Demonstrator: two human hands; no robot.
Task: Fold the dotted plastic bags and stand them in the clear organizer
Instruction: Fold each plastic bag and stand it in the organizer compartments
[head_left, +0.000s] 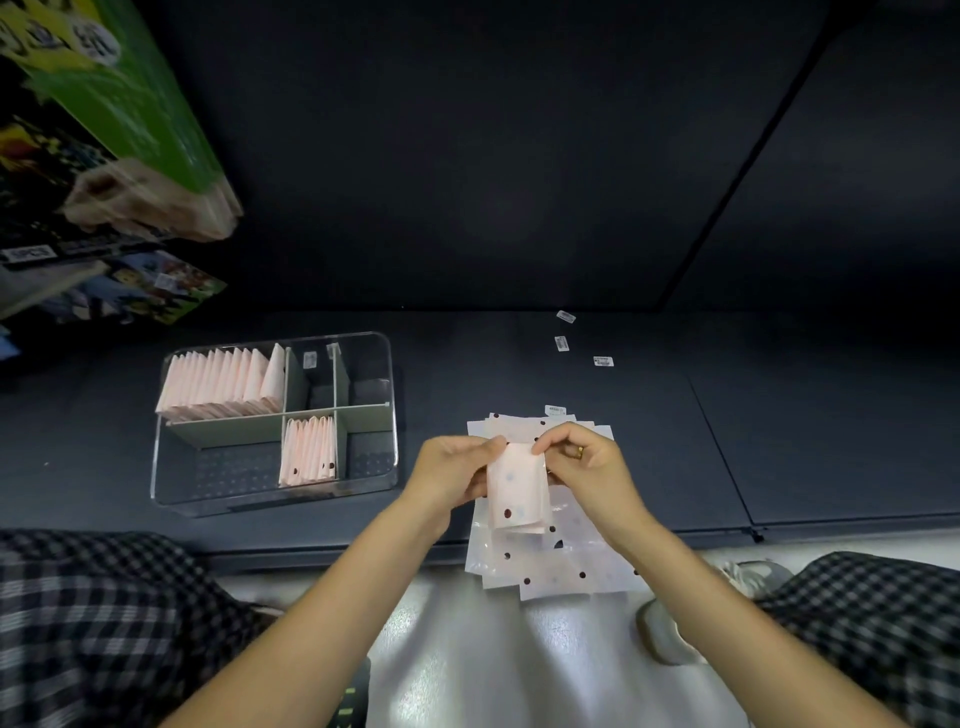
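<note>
The wide dark grey shelf surface (519, 364) carries everything, and its back half and right side offer ample open room for moving. Toward its left side, set back from the front edge, the clear rectangular plastic organizer with grey dividers (390, 415) is placed within easy reach of the left arm. Its back-left compartment is packed with a row of folded pale pink bags (218, 384) stood upright, and the middle front compartment holds a shorter row of folded dotted bags (309, 451); the remaining compartments appear open, so room is judged to be left there for more bags.

Just right of the organizer, overhanging the front edge of the shelf, a flat stack of pale pink plastic bags with dark dots (561, 566) is kept directly before the person, presumably so that each bag can be folded above it.

Above that stack, a partly folded narrow dotted pink bag (519, 493) is held hanging downward. Its upper left edge is pinched by the curled fingers of the left hand (452, 467), and its upper right corner is pinched between thumb and forefinger of the right hand (582, 462), on which a ring is worn. The fold is judged not yet finished.

Three small white labels (562, 343) lie near the back right of the surface, well apart from the work.
</note>
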